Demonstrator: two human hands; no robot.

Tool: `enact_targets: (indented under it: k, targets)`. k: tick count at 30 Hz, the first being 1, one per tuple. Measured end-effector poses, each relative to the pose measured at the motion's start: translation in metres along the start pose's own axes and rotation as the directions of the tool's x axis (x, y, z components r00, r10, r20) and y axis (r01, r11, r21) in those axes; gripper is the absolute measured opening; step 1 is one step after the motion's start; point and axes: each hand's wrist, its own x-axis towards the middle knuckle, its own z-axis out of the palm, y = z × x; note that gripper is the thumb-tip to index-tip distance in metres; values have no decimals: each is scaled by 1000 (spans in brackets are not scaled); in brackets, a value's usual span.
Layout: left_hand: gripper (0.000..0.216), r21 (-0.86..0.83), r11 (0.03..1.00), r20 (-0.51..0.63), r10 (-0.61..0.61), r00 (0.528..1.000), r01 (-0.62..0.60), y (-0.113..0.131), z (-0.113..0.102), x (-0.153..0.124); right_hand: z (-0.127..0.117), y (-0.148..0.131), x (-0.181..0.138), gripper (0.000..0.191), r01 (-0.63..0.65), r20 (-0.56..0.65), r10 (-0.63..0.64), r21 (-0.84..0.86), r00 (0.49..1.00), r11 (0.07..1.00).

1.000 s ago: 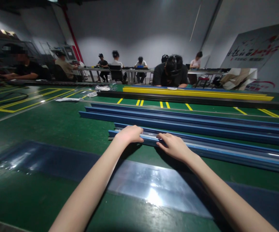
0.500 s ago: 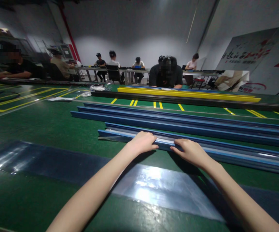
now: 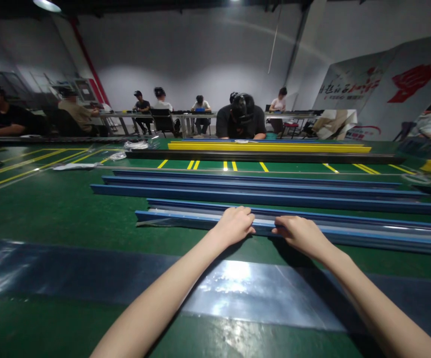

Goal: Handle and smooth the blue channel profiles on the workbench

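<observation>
A long blue channel strip [image 3: 368, 235] lies across the green table, with a clear, shiny lining along its inside. At its left end a bit of clear film [image 3: 158, 222] sticks out under the near wall. My left hand [image 3: 236, 224] is closed over the near wall, fingers over the rim and thumb on the front side. A short gap to the right, my right hand [image 3: 301, 234] pinches the same wall, fingertips curled over the rim. Whether film is caught under the fingers is hidden. Below my forearms a wide transparent plastic sheet [image 3: 69, 273] lies flat.
Behind are more blue channel strips [image 3: 200, 193], then a black strip [image 3: 260, 157] and a yellow strip [image 3: 268, 147]. Crumpled clear plastic [image 3: 136, 145] lies at the far left. A person [image 3: 241, 119] in dark clothes leans over the table's far side. Other people sit farther back.
The view has tilted up and turned right. My right thumb has come closer to the fingers, tightening its pinch on the rim. My left hand stays on the same wall.
</observation>
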Motion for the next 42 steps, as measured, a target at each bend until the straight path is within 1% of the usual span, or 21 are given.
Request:
enact_targets:
  k: [5, 11, 16, 20, 24, 29, 33, 36, 39, 42]
  targets:
    - [20, -27, 1000, 41, -12, 999, 13, -2, -3, 2, -4, -8, -2, 19, 17, -37, -20, -67, 999, 998]
    - [18, -6, 998, 99, -60, 993, 61, -8, -10, -7, -4, -21, 6, 20, 5, -52, -7, -50, 999, 999]
    - [18, 32, 986, 92, -166, 982, 163, -24, -12, -24, -1, -41, 19, 21, 47, -91, -47, 5, 995, 999]
    - [17, 59, 976, 96, -215, 972, 210, -41, -15, -40, 0, -54, 24, 21, 81, -140, -72, 56, 988, 995]
    - [15, 105, 962, 116, -264, 958, 252, -59, -22, -55, 0, -46, 22, 16, 83, -151, -70, 85, 986, 993]
    - [15, 148, 927, 165, -366, 916, 343, -71, -30, -69, 2, -27, 17, 18, 24, -149, 3, 180, 989, 983]
    - [13, 171, 911, 171, -404, 899, 376, -67, -34, -72, 3, -27, 18, 16, 14, -168, 14, 161, 986, 987]
    - [11, 201, 908, 159, -400, 903, 367, -57, -37, -67, 2, -33, 21, 14, 34, -176, -13, 117, 984, 993]
    - [16, 173, 935, 126, -331, 935, 308, -44, -35, -57, 2, -43, 26, 13, 44, -183, -27, 90, 983, 995]
    - [16, 116, 968, 121, -238, 964, 224, -31, -29, -43, 1, -56, 31, 11, 59, -204, -44, 65, 978, 996]
